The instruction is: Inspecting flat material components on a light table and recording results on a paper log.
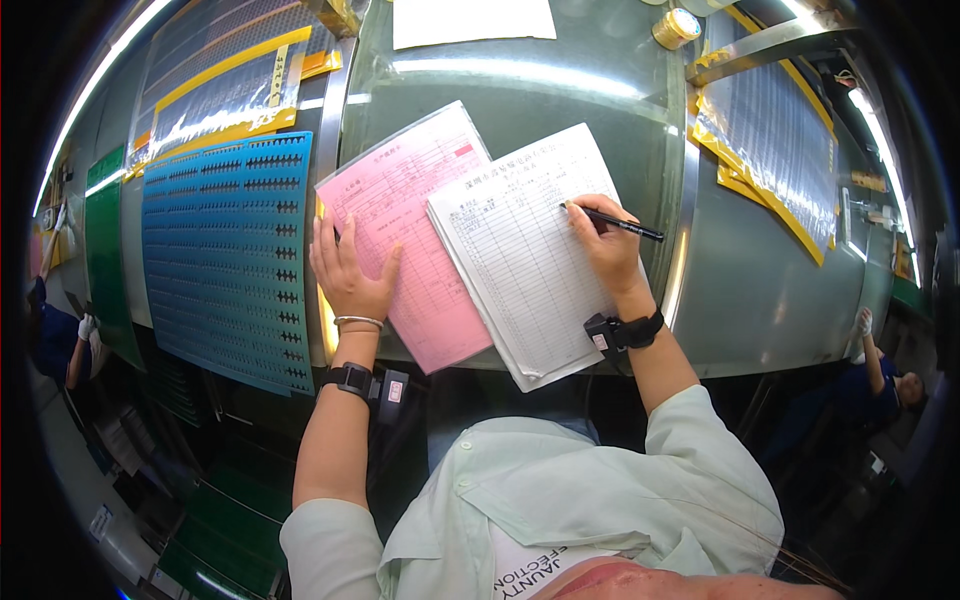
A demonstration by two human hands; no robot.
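Note:
My right hand [608,245] is closed round a black pen [632,229]. The pen's tip is at the upper right part of a stack of white printed forms [530,290], ruled in columns with some handwriting. Under the left edge of that stack lies a pink printed form [440,310] in a clear sleeve, tilted on the table. My left hand [352,272] rests flat on the pink form's left edge, fingers spread, holding nothing. A dark strap with a small box sits on each wrist.
Left of the forms lies a blue slotted panel [225,260], with a green panel [108,260] beyond. Yellow-edged plastic sheets [235,90] lie far left, others [770,140] at right. A tape roll [676,29] and white paper [472,22] are at the back. Other people work at both sides.

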